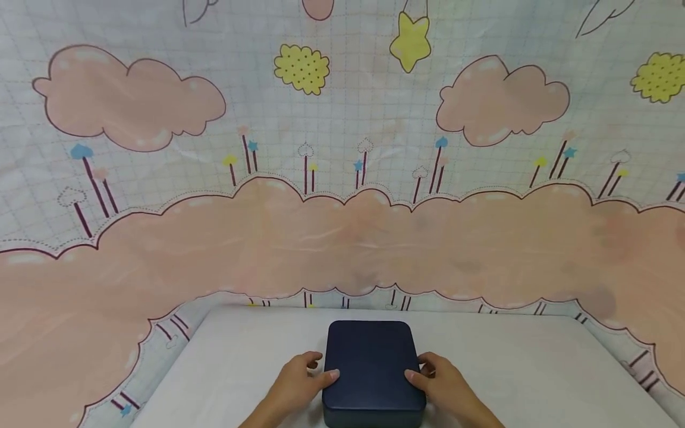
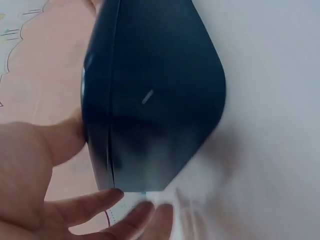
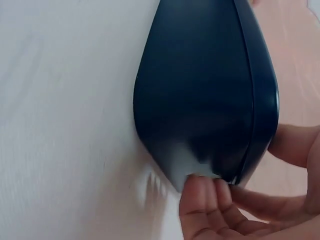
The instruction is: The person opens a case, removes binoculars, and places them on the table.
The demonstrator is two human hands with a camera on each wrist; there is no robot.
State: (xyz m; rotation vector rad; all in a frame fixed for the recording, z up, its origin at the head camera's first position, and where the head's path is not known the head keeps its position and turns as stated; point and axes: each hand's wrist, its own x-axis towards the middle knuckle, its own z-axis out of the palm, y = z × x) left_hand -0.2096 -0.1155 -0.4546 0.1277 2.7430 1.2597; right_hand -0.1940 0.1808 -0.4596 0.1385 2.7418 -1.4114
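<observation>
A dark navy box [image 1: 369, 365] with rounded corners and a closed lid sits on the white table. My left hand [image 1: 301, 380] is at its left side, thumb on the lid's edge. In the left wrist view, the index fingertip [image 2: 116, 192] meets the box near the lid seam, while the other fingers extend beside it. On the opposite side, my right hand [image 1: 446, 383] grips the box with its thumb over the lid's edge. Its fingers [image 3: 200, 195] press bunched against the side wall below the seam in the right wrist view.
The white tabletop [image 1: 241, 345] spreads to both sides of the box. Behind and around the table hangs a printed cloth [image 1: 342, 238] with clouds, stars and a wide pink band.
</observation>
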